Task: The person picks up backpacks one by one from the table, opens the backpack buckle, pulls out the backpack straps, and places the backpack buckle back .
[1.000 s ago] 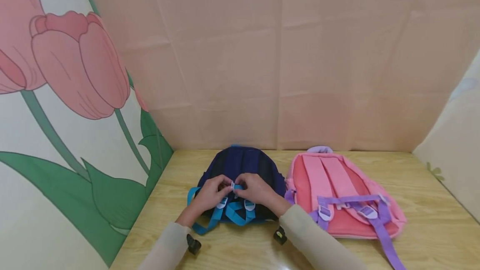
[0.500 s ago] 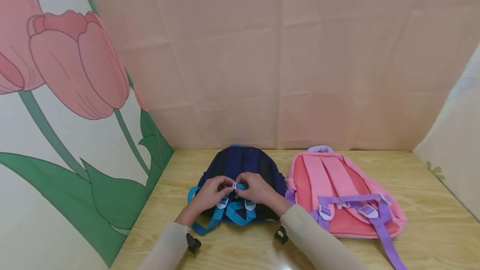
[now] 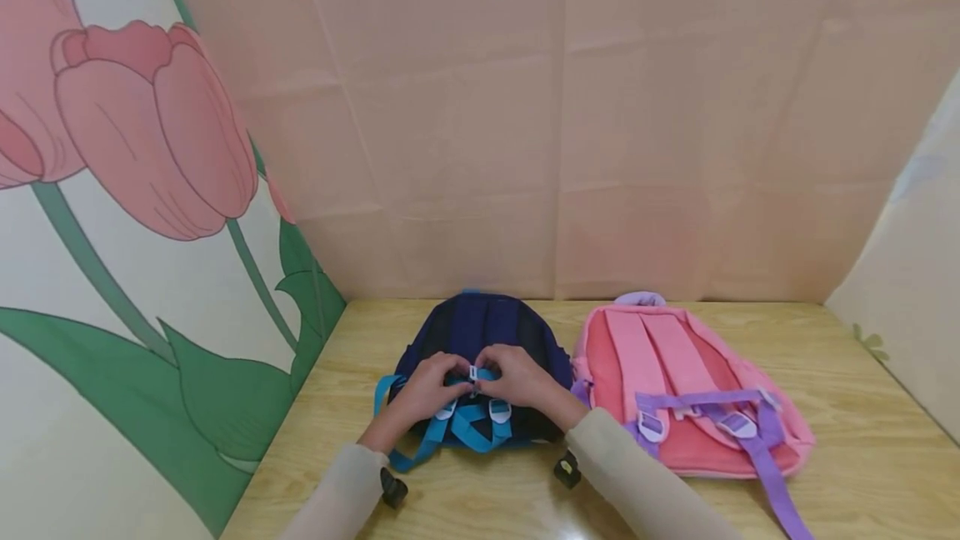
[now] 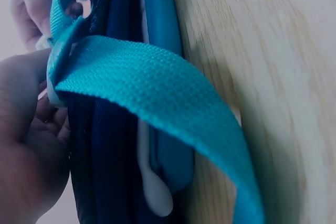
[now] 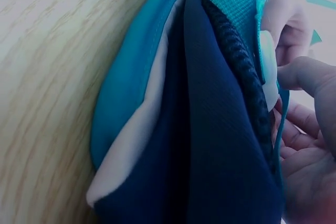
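A navy backpack with bright blue straps lies back-side up on the wooden table. Over its middle my hands meet at a small white buckle on a blue strap. My left hand pinches the buckle from the left with thumb and fingers. From the other side my right hand pinches its right part and the blue strap there. The fingers partly cover the buckle, so whether its halves are joined cannot be told. In the left wrist view, a blue webbing strap loops across the bag's edge.
To the right lies a pink backpack with purple straps, one strap end trailing toward the front. White strap adjusters sit below my hands. A tulip-printed wall borders the table on the left, and a plain pinkish sheet hangs behind.
Both hands and the white buckle have shifted slightly to the right. The left fingers have come a little closer round the buckle. Both backpacks stay in place.
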### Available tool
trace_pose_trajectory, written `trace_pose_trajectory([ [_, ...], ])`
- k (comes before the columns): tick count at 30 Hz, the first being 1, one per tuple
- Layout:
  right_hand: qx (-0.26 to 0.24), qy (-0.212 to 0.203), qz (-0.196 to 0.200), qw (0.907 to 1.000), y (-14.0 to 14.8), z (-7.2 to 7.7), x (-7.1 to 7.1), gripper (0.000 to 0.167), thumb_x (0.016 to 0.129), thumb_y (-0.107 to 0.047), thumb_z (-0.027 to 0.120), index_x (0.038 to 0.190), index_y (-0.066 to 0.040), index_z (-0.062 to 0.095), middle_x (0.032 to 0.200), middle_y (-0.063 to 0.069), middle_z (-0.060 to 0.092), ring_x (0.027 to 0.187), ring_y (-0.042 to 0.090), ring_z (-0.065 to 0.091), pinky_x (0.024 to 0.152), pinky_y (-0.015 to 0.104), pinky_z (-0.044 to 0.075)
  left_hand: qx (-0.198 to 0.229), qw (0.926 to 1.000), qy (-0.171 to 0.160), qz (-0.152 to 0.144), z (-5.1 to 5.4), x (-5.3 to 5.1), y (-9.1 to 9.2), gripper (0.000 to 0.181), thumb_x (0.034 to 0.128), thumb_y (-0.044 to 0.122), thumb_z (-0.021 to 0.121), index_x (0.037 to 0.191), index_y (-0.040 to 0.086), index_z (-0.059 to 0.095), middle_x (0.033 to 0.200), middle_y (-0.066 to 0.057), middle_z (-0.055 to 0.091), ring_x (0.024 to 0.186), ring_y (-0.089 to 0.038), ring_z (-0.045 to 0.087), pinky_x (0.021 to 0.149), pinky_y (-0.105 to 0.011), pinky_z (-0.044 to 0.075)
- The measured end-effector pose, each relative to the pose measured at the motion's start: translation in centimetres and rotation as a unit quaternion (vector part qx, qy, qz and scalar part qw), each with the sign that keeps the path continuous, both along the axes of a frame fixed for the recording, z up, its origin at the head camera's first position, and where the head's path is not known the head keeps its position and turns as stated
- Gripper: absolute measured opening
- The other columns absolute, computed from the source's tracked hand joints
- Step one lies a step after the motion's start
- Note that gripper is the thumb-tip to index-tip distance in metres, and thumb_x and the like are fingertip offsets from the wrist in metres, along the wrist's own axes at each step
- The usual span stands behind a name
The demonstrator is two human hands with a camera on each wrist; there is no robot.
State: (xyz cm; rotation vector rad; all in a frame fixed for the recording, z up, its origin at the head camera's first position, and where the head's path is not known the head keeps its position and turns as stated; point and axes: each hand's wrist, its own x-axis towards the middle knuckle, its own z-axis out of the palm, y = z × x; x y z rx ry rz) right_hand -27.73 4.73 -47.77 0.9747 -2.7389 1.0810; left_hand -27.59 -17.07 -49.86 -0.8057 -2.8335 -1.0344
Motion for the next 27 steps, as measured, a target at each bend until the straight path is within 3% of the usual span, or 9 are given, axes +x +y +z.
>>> trace_pose_trajectory([
  [3,0.004,-0.011,0.002,0.9999,0.24,-0.12,-0.02,0.014,0.088,-0.017,0.078,0.099,-0.013,0.07,0.092,-0.003,0.066,0.084,0.013,0.059,0.079,0.031,0.054,0.006,1.0,0.004,-0.004,-0.26,0.02,-0.17,0.023,0.0952,0.029,0.073,0.115,0.016,0.072,0.104,0.006,0.068,0.097,-0.012,0.058,0.084,-0.031,0.05],
  [11,0.009,0.018,0.006,0.9998,0.63,-0.33,-0.13,0.014,0.086,-0.016,0.079,0.097,-0.013,0.07,0.09,-0.004,0.065,0.082,0.011,0.06,0.077,0.028,0.054,0.032,0.9983,0.037,-0.032,-0.46,-0.13,-0.4,0.024,0.0967,0.032,0.07,0.114,0.016,0.073,0.106,0.005,0.069,0.1,-0.013,0.062,0.089,-0.033,0.053],
  [18,0.007,0.019,0.002,0.9998,0.81,0.0,0.07,0.014,0.085,-0.013,0.078,0.097,-0.01,0.07,0.09,0.001,0.065,0.082,0.014,0.06,0.076,0.029,0.054,0.03,0.9975,0.055,-0.032,-0.49,-0.28,-0.31,0.022,0.096,0.027,0.072,0.115,0.015,0.074,0.11,0.003,0.072,0.103,-0.013,0.066,0.089,-0.034,0.055],
  [27,0.011,0.004,-0.003,0.9999,0.75,0.04,0.24,0.013,0.087,-0.013,0.077,0.098,-0.01,0.07,0.09,0.001,0.065,0.081,0.014,0.059,0.075,0.028,0.053,0.03,0.9975,0.056,-0.032,-0.43,-0.08,-0.5,0.021,0.0969,0.027,0.071,0.114,0.015,0.074,0.109,0.002,0.072,0.102,-0.013,0.067,0.089,-0.034,0.055],
])
